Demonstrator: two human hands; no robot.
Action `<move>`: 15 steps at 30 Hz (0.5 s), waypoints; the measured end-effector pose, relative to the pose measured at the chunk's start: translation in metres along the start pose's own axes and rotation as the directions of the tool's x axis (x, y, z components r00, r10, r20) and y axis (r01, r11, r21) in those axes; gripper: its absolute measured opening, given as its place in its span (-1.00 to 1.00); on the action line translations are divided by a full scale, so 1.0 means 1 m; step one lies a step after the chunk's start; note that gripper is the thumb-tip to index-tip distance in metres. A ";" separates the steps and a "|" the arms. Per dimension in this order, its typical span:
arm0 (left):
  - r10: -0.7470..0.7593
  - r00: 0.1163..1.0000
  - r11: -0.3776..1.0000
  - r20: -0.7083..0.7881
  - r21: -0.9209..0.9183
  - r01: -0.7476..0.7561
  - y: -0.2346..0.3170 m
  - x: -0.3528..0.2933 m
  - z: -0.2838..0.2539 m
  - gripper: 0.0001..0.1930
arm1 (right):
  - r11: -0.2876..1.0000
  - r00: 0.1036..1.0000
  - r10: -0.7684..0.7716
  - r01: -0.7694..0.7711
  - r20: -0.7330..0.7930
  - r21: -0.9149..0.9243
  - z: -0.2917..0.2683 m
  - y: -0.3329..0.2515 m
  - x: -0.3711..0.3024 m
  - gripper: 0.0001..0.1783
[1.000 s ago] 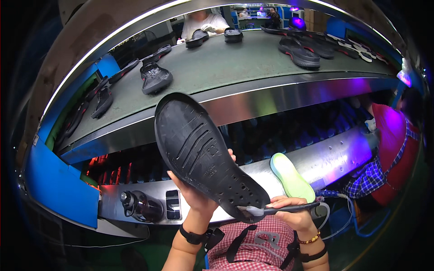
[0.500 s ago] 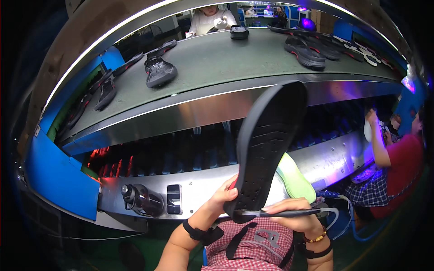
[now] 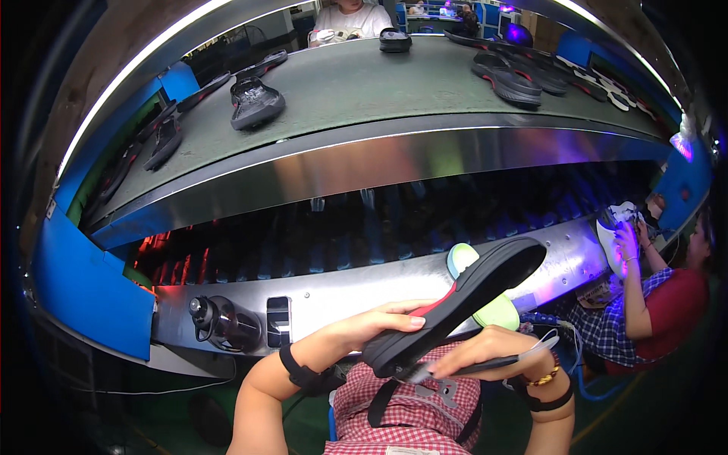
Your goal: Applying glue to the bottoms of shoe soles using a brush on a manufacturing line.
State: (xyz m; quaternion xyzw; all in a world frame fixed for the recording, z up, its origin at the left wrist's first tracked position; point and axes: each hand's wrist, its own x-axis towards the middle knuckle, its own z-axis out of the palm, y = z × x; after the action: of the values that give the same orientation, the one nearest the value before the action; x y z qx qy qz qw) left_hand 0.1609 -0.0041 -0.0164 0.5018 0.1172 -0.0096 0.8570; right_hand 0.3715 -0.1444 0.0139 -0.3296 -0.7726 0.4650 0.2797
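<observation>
My left hand [image 3: 388, 321] is closed around the side of a black shoe sole [image 3: 474, 292] with a red stripe. The sole is tilted, its heel end low near my apron and its other end pointing up to the right. In my right hand [image 3: 489, 349] is a brush [image 3: 479, 366] with a dark handle and a pale tube at its back end. The brush's bristles are at the lower end of the sole; whether they touch it I cannot tell. Partly hidden behind the sole, a yellow-green, sole-shaped piece [image 3: 500, 312] lies on the metal ledge [image 3: 356, 292].
A dark bottle [image 3: 233, 324] stands left on the ledge beside a black rectangular item [image 3: 279, 322]. Beyond it, a green conveyor belt [image 3: 341, 95] carries several black soles [image 3: 256, 102]. At right a co-worker [image 3: 656, 311] handles a white shoe upper [image 3: 613, 243]; another person [image 3: 356, 21] is across the belt.
The sole has swung from nearly upright to a slant toward the right, turning its side wall into view. My right hand has shifted slightly, with the brush now angled at the sole's lower end.
</observation>
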 end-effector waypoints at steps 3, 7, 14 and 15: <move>-0.186 0.982 0.969 0.000 -0.164 0.184 0.000 -0.002 -0.002 -0.32 | 0.984 0.972 -0.177 0.178 -0.157 -0.008 -0.004 -0.003 -0.003 -0.71; -0.076 0.992 0.980 0.104 -0.176 0.093 -0.007 -0.001 -0.007 -0.35 | 0.999 1.000 0.014 -0.016 -0.028 -0.043 -0.006 -0.002 -0.005 -0.74; -0.182 0.983 0.933 0.040 -0.308 0.185 -0.020 -0.006 -0.016 -0.37 | 1.000 0.984 -0.014 0.012 -0.175 -0.013 -0.003 -0.001 -0.018 -0.71; -0.151 0.987 0.940 0.045 -0.302 0.158 -0.022 -0.007 -0.018 -0.36 | 0.997 0.990 0.069 -0.074 -0.125 -0.037 -0.003 -0.001 -0.019 -0.71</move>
State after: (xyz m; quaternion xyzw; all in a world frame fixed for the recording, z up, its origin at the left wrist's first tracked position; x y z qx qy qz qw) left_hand 0.1476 -0.0005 -0.0425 0.3527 0.1474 -0.0638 0.9219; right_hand 0.3852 -0.1581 0.0138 -0.3912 -0.7509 0.4371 0.3033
